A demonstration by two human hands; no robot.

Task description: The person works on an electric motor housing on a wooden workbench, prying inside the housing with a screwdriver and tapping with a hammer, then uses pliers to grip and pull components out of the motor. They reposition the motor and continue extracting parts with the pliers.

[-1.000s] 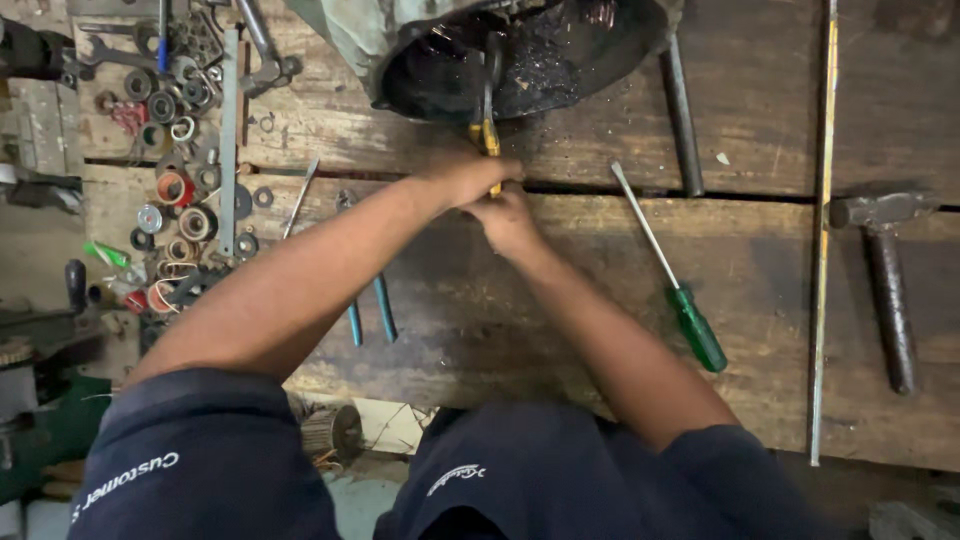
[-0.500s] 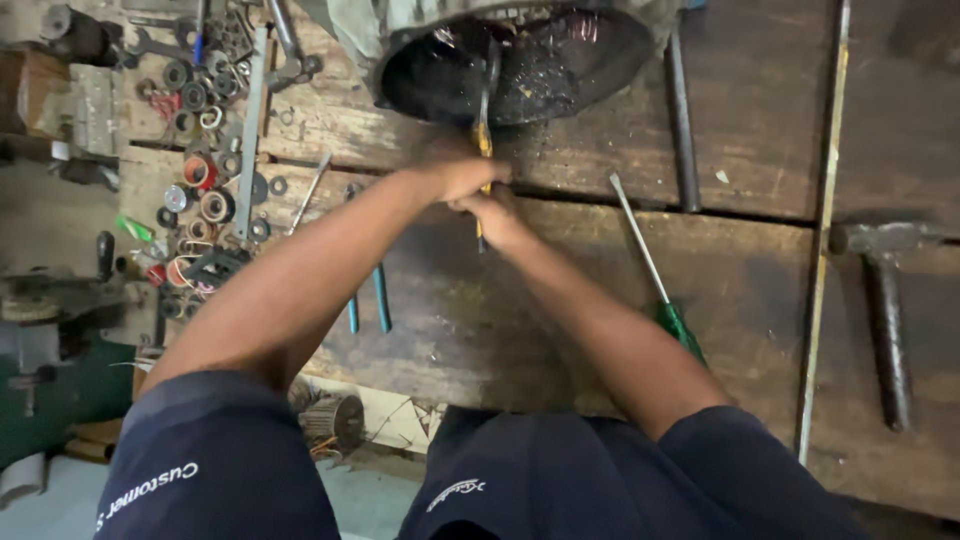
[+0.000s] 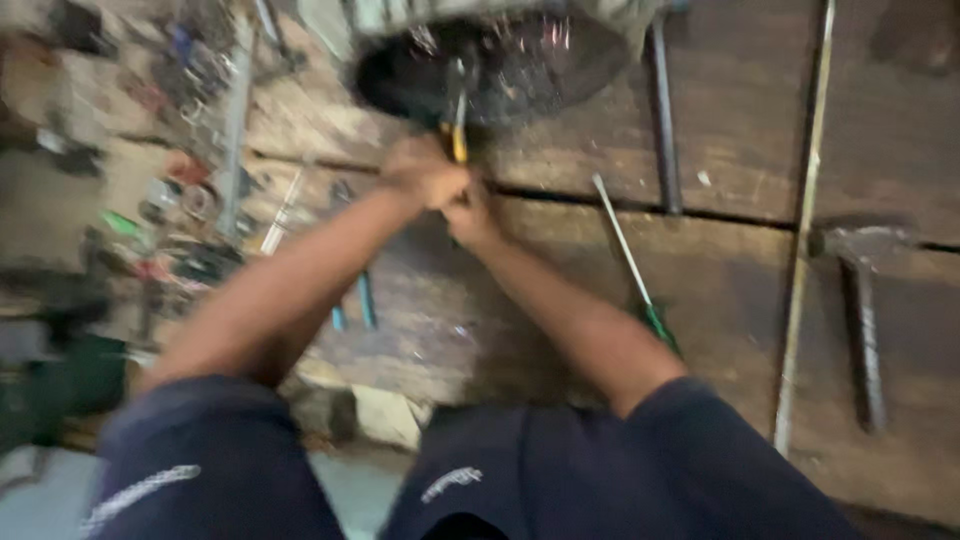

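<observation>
Blurred overhead view of a worn wooden tabletop (image 3: 740, 140), seen from the wearer's head.

At 9 o'clock lay a smeared heap of small metal rings, washers & bits (image 3: 170, 215), some red & green, too blurred to tell apart. Beside it sat a long pale metal bar (image 3: 236, 130). Two blue-handled tools (image 3: 352, 305) lay below the left forearm.

Centre, toward 12 o'clock: left hand (image 3: 425, 175) & right hand (image 3: 475, 215) were pressed together, both closed round a yellow-handled tool (image 3: 459, 140). Its dark shaft poked into the round, black, greasy mouth of a metal housing (image 3: 500, 65) at the tabletop's far edge.

Risk, as judgement: the grip looked crowded & the handle short; w/ grease about, the tool could slip & knuckles strike the housing rim. Loose parts nearby could roll off.

At 3 o'clock: a green-handled screwdriver (image 3: 640, 290), thin steel shank, partly under the right forearm. A dark rod (image 3: 663, 130) above it. Then a long thin yellowish rod (image 3: 803, 240), & a rusty hammer (image 3: 862, 300) w/ a dull head.
</observation>
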